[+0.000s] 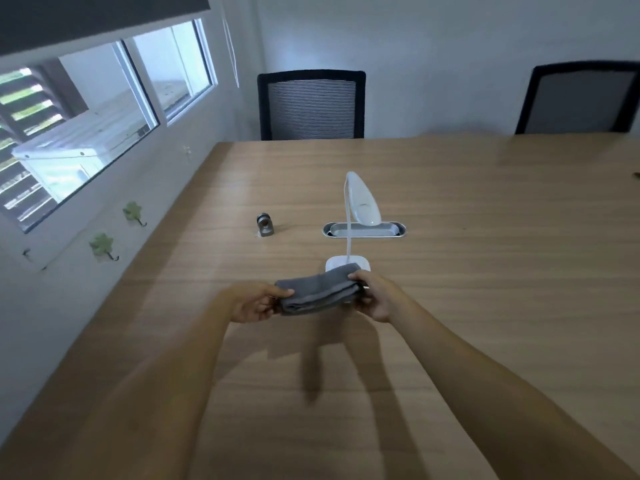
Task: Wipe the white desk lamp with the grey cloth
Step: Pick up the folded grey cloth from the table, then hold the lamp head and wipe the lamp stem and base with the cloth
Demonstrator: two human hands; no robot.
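Note:
A folded grey cloth point(317, 291) is held above the wooden table point(485, 271) between both hands. My left hand point(254, 303) grips its left end and my right hand point(375, 294) grips its right end. Just behind the cloth stands the white desk lamp point(362, 202), its oval head raised on a thin curved neck. The cloth hides part of the lamp's square white base point(349, 262).
A small grey metal cylinder holder point(265, 225) sits left of the lamp. An oval cable slot point(363, 230) is set into the table behind the lamp. Two black mesh chairs point(311, 105) stand at the far edge. A wall with windows runs along the left.

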